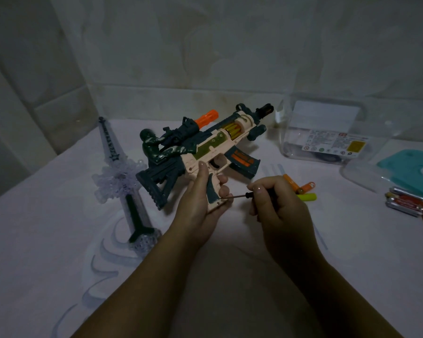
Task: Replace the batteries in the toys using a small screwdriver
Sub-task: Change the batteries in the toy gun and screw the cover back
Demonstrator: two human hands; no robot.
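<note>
Right hand [276,203] holds screwdriver [237,196] to toy gun [213,147] grip; box label [332,142] illegible.

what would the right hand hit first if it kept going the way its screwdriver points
The bottom of the toy gun's handle, held in the left hand. The screwdriver in the right hand points left at it, tip apparently touching, though depth is unclear.
</note>
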